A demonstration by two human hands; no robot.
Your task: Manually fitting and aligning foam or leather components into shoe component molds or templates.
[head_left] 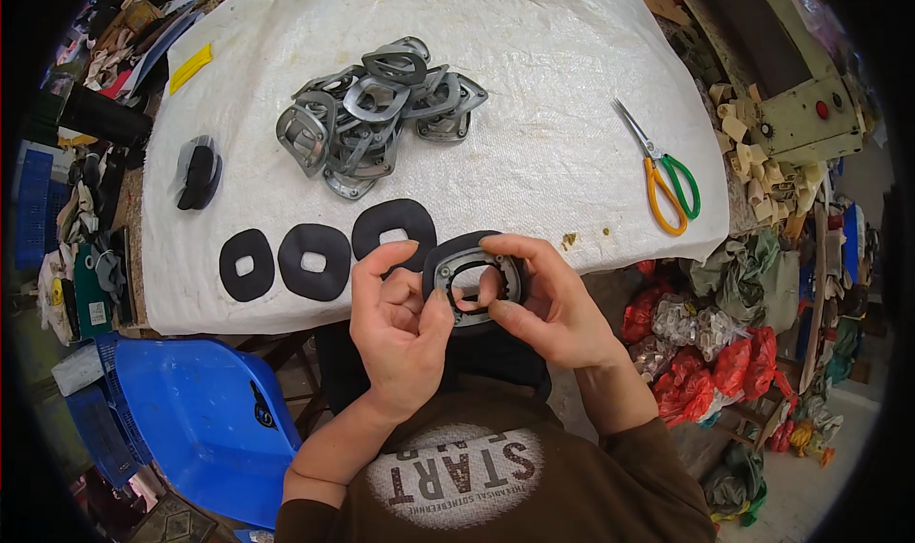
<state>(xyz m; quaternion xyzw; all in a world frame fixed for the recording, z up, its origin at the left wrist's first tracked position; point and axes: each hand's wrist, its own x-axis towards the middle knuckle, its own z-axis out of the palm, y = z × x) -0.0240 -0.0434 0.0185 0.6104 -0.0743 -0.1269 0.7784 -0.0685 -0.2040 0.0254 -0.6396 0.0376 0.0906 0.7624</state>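
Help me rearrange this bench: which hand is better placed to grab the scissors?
Likely the right hand: the scissors lie on its side, farther from the left hand. Both, however, hold the grey-and-black frame.

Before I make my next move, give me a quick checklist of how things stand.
1. Left hand on the grey metal rounded frame: ok, thumb at its left edge.
2. Right hand on that frame: ok, thumb and fingers on it.
3. Black material evenly seated around the frame: cannot tell, fingers hide parts.
4. Three black rounded pads with centre holes lying flat: ok.
5. Loose grey metal frames sorted: not ok, heaped.
6. Scissors with yellow and green handles clear of both hands: ok.
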